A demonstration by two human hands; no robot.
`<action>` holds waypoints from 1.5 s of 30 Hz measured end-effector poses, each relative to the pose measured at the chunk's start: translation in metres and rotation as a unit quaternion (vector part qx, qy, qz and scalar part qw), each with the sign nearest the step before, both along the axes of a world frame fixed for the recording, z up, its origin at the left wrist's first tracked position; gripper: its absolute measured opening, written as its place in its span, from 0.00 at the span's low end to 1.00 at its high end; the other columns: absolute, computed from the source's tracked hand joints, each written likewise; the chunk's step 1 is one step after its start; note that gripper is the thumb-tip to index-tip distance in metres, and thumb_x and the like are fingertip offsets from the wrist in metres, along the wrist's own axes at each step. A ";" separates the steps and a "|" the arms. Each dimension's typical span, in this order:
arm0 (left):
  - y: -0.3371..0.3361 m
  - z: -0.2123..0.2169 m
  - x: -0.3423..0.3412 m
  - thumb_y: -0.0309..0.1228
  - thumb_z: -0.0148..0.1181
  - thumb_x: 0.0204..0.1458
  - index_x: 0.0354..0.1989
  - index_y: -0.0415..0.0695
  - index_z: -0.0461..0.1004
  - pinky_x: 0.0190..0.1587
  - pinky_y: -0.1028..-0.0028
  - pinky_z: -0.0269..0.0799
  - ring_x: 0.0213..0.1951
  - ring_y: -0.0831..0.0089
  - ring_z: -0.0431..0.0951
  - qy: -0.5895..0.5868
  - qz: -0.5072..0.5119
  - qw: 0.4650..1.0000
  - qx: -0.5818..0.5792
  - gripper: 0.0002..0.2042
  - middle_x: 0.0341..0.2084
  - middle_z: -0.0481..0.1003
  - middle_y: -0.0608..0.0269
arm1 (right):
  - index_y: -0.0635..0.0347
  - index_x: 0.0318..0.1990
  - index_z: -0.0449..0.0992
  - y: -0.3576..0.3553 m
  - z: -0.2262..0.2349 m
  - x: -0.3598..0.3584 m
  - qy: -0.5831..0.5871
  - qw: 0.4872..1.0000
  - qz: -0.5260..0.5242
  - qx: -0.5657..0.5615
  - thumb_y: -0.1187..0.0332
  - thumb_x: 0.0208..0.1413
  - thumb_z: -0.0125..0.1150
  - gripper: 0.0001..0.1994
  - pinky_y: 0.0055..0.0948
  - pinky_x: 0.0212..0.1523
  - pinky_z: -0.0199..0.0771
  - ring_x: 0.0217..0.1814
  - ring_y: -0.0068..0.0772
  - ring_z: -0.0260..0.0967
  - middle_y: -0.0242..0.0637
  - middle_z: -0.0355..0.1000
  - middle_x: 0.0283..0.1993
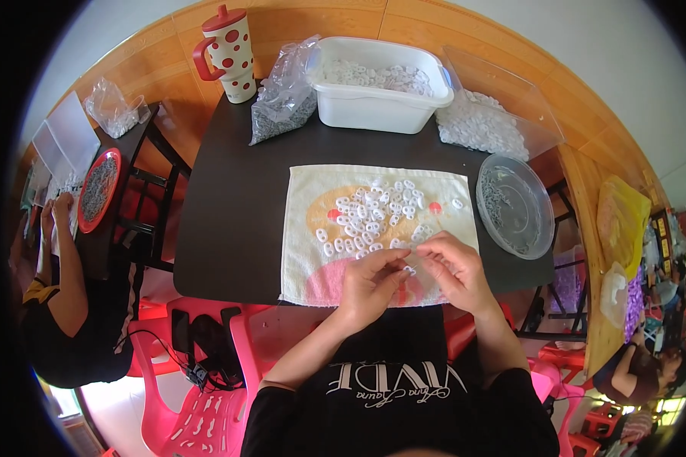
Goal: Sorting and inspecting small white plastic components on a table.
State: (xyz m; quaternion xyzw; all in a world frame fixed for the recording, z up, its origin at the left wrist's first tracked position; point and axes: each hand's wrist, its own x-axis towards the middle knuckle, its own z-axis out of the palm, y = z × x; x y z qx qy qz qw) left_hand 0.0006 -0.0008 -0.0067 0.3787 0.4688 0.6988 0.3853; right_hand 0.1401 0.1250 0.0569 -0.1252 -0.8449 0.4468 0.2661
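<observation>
Small white plastic piece (409, 270) pinched between fingertips of left hand (370, 282) and right hand (456, 270), both closed on it, above near edge of towel (301, 228). White pieces (373, 213) scattered on towel at black desk (236, 206) near edge. White tub (377, 107), bags, spotted cup (229, 53) ranged along far edge; round lid (515, 206) at right edge. Wood-panelled wall behind; pink chairs (198, 411) below.

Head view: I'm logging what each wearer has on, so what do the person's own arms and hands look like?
Both forearms are bare; no gloves, rings or watch show on the left hand or the right hand. Short black sleeves end above the elbows, belonging to a black shirt with white lettering on the chest. A thin band seems to sit on the left upper arm.
</observation>
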 end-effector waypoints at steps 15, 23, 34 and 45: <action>-0.001 0.002 -0.001 0.11 0.56 0.55 0.54 0.36 0.74 0.37 0.81 0.76 0.37 0.81 0.78 -0.012 -0.008 1.000 -0.012 0.18 0.39 0.78 0.62 | 0.64 0.43 0.73 -0.007 -0.004 -0.015 0.057 0.981 0.001 0.187 0.88 0.48 0.57 0.15 0.36 0.32 0.67 0.32 0.44 0.68 0.41 0.71 0.32; -0.002 0.003 -0.001 0.11 0.56 0.55 0.54 0.35 0.74 0.40 0.79 0.77 0.40 0.78 0.79 -0.007 -0.016 1.000 -0.005 0.18 0.39 0.79 0.61 | 0.63 0.41 0.72 -0.008 -0.011 -0.018 0.075 0.980 0.012 0.186 0.89 0.47 0.57 0.15 0.37 0.30 0.66 0.30 0.44 0.66 0.41 0.69 0.30; 0.002 -0.004 0.001 0.13 0.57 0.57 0.53 0.36 0.75 0.36 0.81 0.75 0.36 0.80 0.78 -0.037 0.071 0.995 0.067 0.15 0.38 0.77 0.63 | 0.66 0.41 0.74 0.005 -0.006 -0.003 0.075 0.987 -0.107 0.091 0.83 0.52 0.60 0.09 0.35 0.35 0.71 0.33 0.43 0.70 0.42 0.72 0.35; 0.003 0.000 0.002 0.14 0.57 0.57 0.53 0.36 0.76 0.35 0.82 0.72 0.33 0.81 0.75 -0.154 0.103 0.978 0.097 0.16 0.37 0.76 0.65 | 0.63 0.35 0.79 0.007 -0.026 -0.009 -0.079 0.940 -0.118 0.311 0.81 0.46 0.65 0.08 0.37 0.36 0.71 0.36 0.43 0.70 0.39 0.68 0.31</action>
